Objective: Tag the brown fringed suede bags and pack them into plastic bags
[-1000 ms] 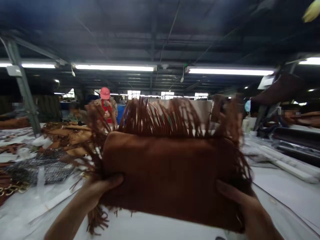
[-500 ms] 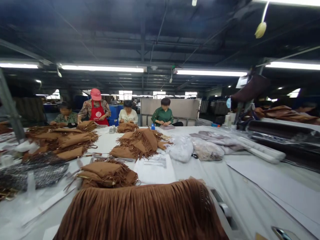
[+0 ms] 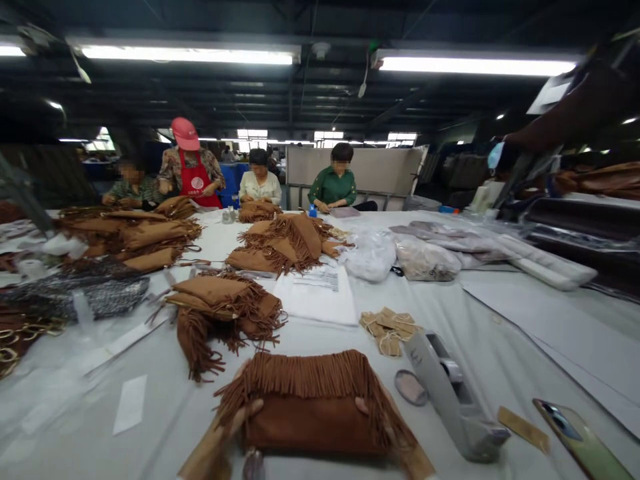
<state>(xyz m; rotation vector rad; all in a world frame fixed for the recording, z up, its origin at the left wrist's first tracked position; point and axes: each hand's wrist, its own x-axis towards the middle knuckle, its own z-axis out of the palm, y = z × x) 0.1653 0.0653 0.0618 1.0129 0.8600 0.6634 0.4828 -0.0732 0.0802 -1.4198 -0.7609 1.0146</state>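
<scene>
A brown bag point(image 3: 310, 425), fringed above, is grasped at both ends by fingers point(image 3: 257, 405); white worktop point(image 3: 500, 357); dark, tube-lit ceiling point(image 3: 240, 15).

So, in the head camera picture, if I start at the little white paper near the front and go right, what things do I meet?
White paper → brown fringed bag → grey tape holder → small brown tag → phone.

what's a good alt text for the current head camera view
A person's left hand and right hand hold a fringed brown bag by its sides at a white table. Beyond are similar bags and co-workers; a tape dispenser and phone lie to the right.
</scene>
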